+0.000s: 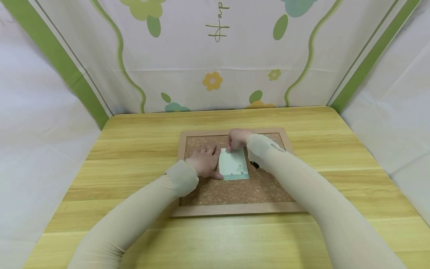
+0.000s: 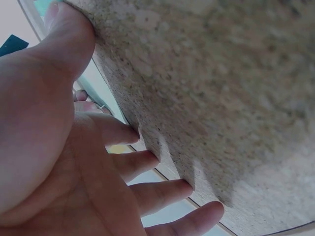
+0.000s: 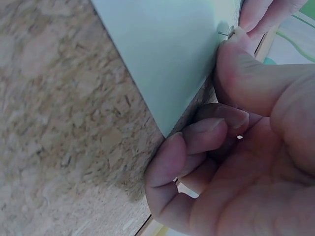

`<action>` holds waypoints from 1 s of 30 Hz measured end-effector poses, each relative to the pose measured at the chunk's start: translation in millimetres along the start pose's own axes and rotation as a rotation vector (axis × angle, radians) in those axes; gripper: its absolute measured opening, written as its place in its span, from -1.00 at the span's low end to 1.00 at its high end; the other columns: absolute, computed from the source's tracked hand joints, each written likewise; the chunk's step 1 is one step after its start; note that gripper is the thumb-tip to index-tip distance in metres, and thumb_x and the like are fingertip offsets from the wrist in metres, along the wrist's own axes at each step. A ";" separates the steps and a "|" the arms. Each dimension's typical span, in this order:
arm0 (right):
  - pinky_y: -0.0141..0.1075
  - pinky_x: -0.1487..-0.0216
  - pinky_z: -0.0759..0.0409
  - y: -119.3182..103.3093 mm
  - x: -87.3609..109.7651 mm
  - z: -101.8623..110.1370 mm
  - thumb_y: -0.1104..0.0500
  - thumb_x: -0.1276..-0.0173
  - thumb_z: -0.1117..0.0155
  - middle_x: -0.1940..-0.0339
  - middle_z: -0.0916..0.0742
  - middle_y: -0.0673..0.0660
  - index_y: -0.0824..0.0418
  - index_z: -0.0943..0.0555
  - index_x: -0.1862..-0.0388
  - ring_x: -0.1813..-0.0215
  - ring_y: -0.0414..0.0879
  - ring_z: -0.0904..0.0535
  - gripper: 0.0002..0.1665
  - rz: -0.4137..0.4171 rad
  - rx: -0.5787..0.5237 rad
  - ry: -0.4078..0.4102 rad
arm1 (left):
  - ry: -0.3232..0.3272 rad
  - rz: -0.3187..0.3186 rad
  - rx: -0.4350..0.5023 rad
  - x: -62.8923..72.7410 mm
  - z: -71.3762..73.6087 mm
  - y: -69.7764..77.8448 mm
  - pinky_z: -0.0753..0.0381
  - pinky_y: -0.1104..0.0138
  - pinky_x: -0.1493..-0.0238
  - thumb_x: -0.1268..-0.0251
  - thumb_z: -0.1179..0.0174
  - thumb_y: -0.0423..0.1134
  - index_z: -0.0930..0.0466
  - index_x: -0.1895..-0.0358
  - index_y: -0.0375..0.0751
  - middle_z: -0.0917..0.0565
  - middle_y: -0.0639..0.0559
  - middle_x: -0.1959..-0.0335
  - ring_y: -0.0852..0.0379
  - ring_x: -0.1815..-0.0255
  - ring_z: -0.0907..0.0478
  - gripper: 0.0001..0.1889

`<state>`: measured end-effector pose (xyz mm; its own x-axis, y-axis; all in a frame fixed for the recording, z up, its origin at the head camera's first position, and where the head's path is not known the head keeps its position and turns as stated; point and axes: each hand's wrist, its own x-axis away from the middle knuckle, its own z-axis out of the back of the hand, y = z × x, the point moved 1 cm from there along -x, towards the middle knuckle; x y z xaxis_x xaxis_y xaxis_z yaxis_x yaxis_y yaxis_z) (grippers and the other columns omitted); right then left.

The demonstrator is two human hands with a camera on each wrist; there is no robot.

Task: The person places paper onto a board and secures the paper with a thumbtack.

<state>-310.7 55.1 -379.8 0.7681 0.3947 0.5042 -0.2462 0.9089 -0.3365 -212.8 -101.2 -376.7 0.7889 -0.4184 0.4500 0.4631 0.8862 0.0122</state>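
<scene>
A pale mint sheet of paper [image 1: 232,162] with a teal band along its lower edge lies on a wood-framed cork board [image 1: 215,194]. My left hand [image 1: 205,161] rests on the cork at the sheet's left side, fingers spread, the thumb at its lower left corner. At the sheet's top edge, my right hand [image 1: 238,138] pinches a small pin [image 3: 230,31] between thumb and forefinger. In the right wrist view the pin's thin shaft shows close over the paper, and the other fingers curl beside the sheet's corner. The left wrist view shows the left fingertips [image 2: 184,187] against the cork.
The board lies on a light wooden table [image 1: 134,149]. A white cloth printed with flowers [image 1: 212,81] hangs behind the table, and plain white cloth [image 1: 33,130] stands at both sides.
</scene>
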 end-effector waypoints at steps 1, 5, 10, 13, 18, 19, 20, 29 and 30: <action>-0.30 0.34 -0.41 -0.1 0.1 0.2 0.07 -0.40 -0.33 0.43 -0.61 0.03 0.15 -0.62 0.44 0.38 -0.12 -0.46 -0.75 0.003 0.001 0.001 | 0.001 0.000 0.000 0.3 0.4 0.1 -0.07 -0.19 -0.41 -0.18 -0.08 0.42 0.20 -0.61 -0.22 0.14 -0.19 -0.61 -0.38 -0.54 0.12 0.14; -0.31 0.38 -0.36 -0.7 1.4 1.0 0.08 -0.40 -0.34 0.50 -0.56 0.02 0.15 -0.59 0.50 0.41 -0.12 -0.42 -0.71 0.015 -0.007 0.000 | 0.004 -0.001 0.006 1.2 1.1 0.4 -0.08 -0.18 -0.41 -0.19 -0.09 0.41 0.19 -0.61 -0.22 0.14 -0.19 -0.61 -0.38 -0.54 0.13 0.13; -0.31 0.40 -0.34 -2.1 3.5 1.3 0.07 -0.40 -0.34 0.52 -0.54 0.01 0.14 -0.58 0.52 0.44 -0.13 -0.40 -0.70 0.023 -0.013 -0.006 | 0.000 -0.004 0.009 1.5 1.1 0.5 -0.07 -0.18 -0.41 -0.18 -0.09 0.42 0.20 -0.61 -0.22 0.15 -0.19 -0.61 -0.38 -0.54 0.14 0.14; -0.31 0.40 -0.34 -2.4 4.8 1.4 0.07 -0.40 -0.34 0.51 -0.55 0.02 0.14 -0.58 0.51 0.43 -0.13 -0.40 -0.70 0.024 -0.014 -0.007 | -0.002 -0.006 0.003 1.5 1.3 0.4 -0.08 -0.18 -0.41 -0.19 -0.08 0.42 0.21 -0.61 -0.22 0.15 -0.19 -0.61 -0.38 -0.54 0.14 0.14; -0.31 0.37 -0.36 -1.6 6.5 1.6 0.07 -0.41 -0.33 0.47 -0.58 0.03 0.15 -0.60 0.48 0.41 -0.13 -0.42 -0.72 0.035 -0.019 -0.003 | -0.005 -0.007 0.003 1.0 1.4 0.4 -0.07 -0.18 -0.42 -0.19 -0.08 0.42 0.22 -0.61 -0.22 0.16 -0.19 -0.61 -0.38 -0.54 0.15 0.14; -0.31 0.37 -0.37 -1.5 6.7 1.4 0.07 -0.41 -0.33 0.46 -0.59 0.03 0.15 -0.60 0.48 0.41 -0.13 -0.43 -0.73 0.037 -0.020 -0.002 | -0.005 -0.006 0.004 0.8 1.3 0.2 -0.07 -0.18 -0.42 -0.19 -0.08 0.42 0.22 -0.61 -0.22 0.16 -0.19 -0.61 -0.38 -0.54 0.15 0.14; -0.31 0.36 -0.37 -1.2 6.8 1.3 0.07 -0.41 -0.33 0.45 -0.59 0.03 0.15 -0.60 0.47 0.40 -0.13 -0.43 -0.73 0.038 -0.023 -0.001 | -0.005 -0.006 0.006 0.7 1.2 0.2 -0.07 -0.18 -0.42 -0.19 -0.08 0.42 0.22 -0.61 -0.22 0.16 -0.19 -0.62 -0.38 -0.54 0.15 0.14; -0.32 0.37 -0.37 0.5 4.5 -0.3 0.08 -0.40 -0.34 0.47 -0.59 0.02 0.15 -0.60 0.48 0.41 -0.14 -0.42 -0.73 0.050 -0.024 0.000 | -0.010 -0.006 0.021 1.5 1.8 0.0 -0.04 -0.19 -0.42 -0.19 -0.09 0.41 0.22 -0.61 -0.23 0.18 -0.20 -0.62 -0.38 -0.55 0.16 0.14; -0.32 0.37 -0.37 0.7 4.3 -0.3 0.08 -0.40 -0.34 0.47 -0.58 0.02 0.15 -0.60 0.48 0.41 -0.14 -0.42 -0.73 0.051 -0.021 0.000 | -0.011 -0.006 0.022 1.5 1.8 0.0 -0.03 -0.19 -0.42 -0.19 -0.09 0.41 0.23 -0.61 -0.23 0.18 -0.20 -0.62 -0.38 -0.55 0.16 0.14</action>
<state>-307.4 57.4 -378.2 0.7552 0.4402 0.4857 -0.2724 0.8847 -0.3782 -212.2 -101.5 -374.5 0.7816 -0.4213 0.4599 0.4583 0.8881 0.0347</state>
